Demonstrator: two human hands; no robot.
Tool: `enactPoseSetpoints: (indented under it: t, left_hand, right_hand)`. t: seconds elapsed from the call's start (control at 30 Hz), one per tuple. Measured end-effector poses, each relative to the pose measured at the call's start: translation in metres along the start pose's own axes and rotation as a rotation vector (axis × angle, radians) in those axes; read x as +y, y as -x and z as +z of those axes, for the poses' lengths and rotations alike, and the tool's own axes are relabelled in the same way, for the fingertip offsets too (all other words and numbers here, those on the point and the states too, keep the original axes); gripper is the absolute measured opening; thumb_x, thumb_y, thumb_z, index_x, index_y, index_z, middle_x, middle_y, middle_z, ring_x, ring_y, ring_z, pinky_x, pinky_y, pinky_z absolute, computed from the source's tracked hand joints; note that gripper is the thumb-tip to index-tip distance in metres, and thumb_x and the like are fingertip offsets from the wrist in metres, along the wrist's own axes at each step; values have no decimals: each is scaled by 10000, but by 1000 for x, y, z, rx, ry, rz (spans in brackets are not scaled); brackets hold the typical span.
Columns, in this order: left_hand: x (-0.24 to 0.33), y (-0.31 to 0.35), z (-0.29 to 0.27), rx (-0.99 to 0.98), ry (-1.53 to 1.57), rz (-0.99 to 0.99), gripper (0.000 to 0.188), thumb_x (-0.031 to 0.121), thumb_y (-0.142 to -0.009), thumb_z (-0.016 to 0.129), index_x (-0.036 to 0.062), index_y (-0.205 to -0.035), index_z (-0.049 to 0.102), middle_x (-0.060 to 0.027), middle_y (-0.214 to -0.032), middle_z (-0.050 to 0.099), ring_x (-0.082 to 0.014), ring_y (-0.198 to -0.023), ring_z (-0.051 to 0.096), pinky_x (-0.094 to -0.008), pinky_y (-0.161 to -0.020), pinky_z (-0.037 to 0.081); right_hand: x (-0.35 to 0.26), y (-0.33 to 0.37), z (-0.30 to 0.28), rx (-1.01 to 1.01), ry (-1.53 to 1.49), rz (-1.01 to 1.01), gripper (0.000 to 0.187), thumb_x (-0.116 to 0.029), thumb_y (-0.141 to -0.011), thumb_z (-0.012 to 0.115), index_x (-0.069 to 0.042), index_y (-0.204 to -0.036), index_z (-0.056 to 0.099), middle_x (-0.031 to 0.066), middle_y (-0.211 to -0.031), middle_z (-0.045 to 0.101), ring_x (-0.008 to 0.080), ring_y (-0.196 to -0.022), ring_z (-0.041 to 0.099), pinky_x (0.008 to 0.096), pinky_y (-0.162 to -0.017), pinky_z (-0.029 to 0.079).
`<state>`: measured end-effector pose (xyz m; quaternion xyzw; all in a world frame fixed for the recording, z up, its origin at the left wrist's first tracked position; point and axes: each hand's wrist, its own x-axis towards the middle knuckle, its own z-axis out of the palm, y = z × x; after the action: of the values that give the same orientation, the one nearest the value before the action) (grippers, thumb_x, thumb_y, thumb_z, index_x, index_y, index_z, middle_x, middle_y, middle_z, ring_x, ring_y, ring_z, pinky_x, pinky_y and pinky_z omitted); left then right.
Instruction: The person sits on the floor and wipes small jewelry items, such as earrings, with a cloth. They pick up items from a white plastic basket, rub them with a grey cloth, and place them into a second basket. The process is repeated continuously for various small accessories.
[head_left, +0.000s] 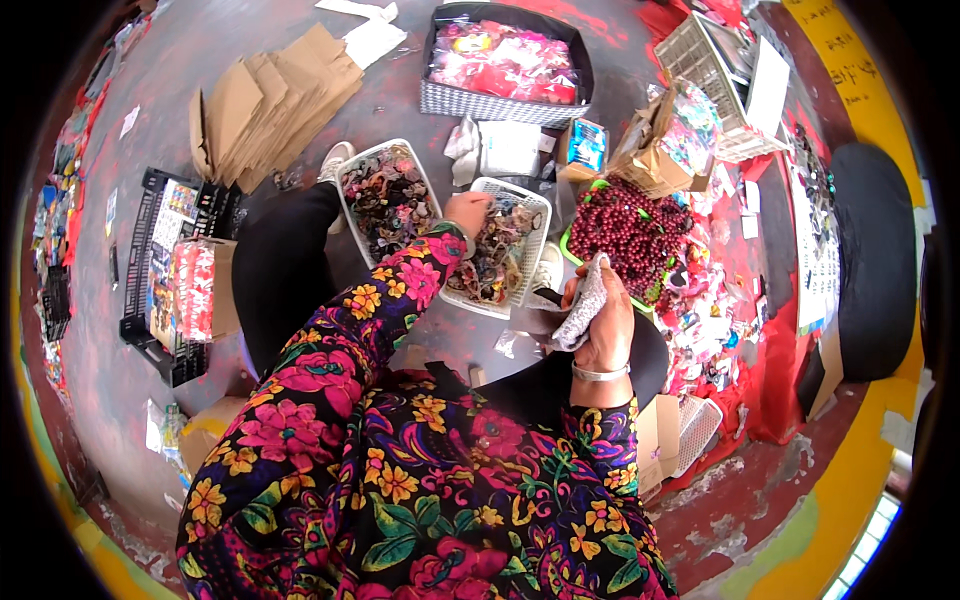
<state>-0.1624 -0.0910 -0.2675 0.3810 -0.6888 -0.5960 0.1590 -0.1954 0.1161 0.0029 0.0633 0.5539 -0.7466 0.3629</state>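
Note:
My left hand (pixel 467 212) reaches over the inner rim of a white plastic basket (pixel 541 218). Its fingers are curled together, and whatever they may hold is too small to make out. Small tangled bands (pixel 497 262) in mixed browns, greys and greens, perhaps hair ties, fill that basket. To its left stands a second white basket (pixel 430 192) with darker pieces (pixel 390 205) of a similar sort. My right hand (pixel 606 335), wearing a bracelet at the wrist, is closed round a folded grey speckled cloth (pixel 582 310) above my right knee.
Dark red beads (pixel 630 230) heap in a green basket on the right, beside scattered small packets (pixel 700 330). A patterned bin (pixel 500 104) of pink packages stands ahead. Flattened cardboard (pixel 270 100) lies far left, a black crate (pixel 140 270) left, and cartons (pixel 645 150) far right.

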Motion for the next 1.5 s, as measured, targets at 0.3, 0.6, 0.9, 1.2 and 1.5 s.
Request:
enactPoseSetpoints:
  t: [0.3,0.6,0.9,1.2,1.5]
  left_hand:
    - [-91,29,-147,454,-427,-679,252,184,-755,509,93,-955,634,-152,-968,606,-288,-900,575,-360,-800,449]
    - [-74,24,-127,266,-541,-92,314,204,-738,551,50,-1010,583,-162,-1019,557,-315,-958,515,-376,-843,405]
    - [-70,7,-92,-10,-850,99,619,37,-682,574,181,-1253,385,-135,-1352,252,-313,-1263,209,-394,-988,279]
    - [-39,-12,-100,-189,-988,-1,639,6,-701,516,177,-1280,311,-124,-1353,253,-304,-1253,238,-431,-964,286]
    - [-50,5,-97,-346,-1061,90,330,64,-735,487,155,-1052,510,-128,-1086,457,-301,-1083,421,-393,-819,437]
  right_hand:
    - [12,2,13,-114,154,114,261,-240,-891,447,-5,-823,539,65,-591,543,127,-484,503,221,-449,395]
    - [28,-7,29,-173,267,214,246,-251,-889,456,-22,-835,530,65,-599,548,116,-485,500,208,-452,387]
    - [31,-10,35,-124,290,276,232,-231,-889,464,-14,-838,526,55,-621,550,106,-504,505,209,-472,403]
    - [32,-15,30,-122,281,320,229,-236,-881,484,-17,-843,538,38,-631,555,95,-514,509,201,-472,403]
    - [33,-13,30,-115,337,319,255,-250,-892,440,-15,-839,523,62,-610,542,120,-504,505,207,-476,407]
